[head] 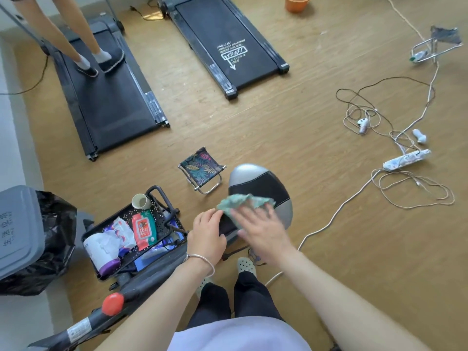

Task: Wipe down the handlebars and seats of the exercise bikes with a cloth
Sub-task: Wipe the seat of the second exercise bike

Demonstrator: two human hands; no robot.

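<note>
Here, in the head view, the bike seat stands just in front of the person, near the lower centre of the frame and beside a small folding stool. The seat is a rounded saddle: grey panels at its wide rear and on one side, with a black band stitched across the middle. No dirt or moisture can be made out on it.

The left hand sits on the narrow front end of the seat, fingers curled down over the edge and grasping it. Judged purpose: to steady the saddle against the wiping force.

The right hand lies flat on the green cloth, fingers straight and spread, pressing rather than gripping. Judged purpose: a flat palm spreads pressure over a wide patch. The cloth is crumpled and bunches ahead of the fingertips, covering the middle of the seat.

The handlebars are not identifiable; only a frame tube with a red knob shows.
</note>
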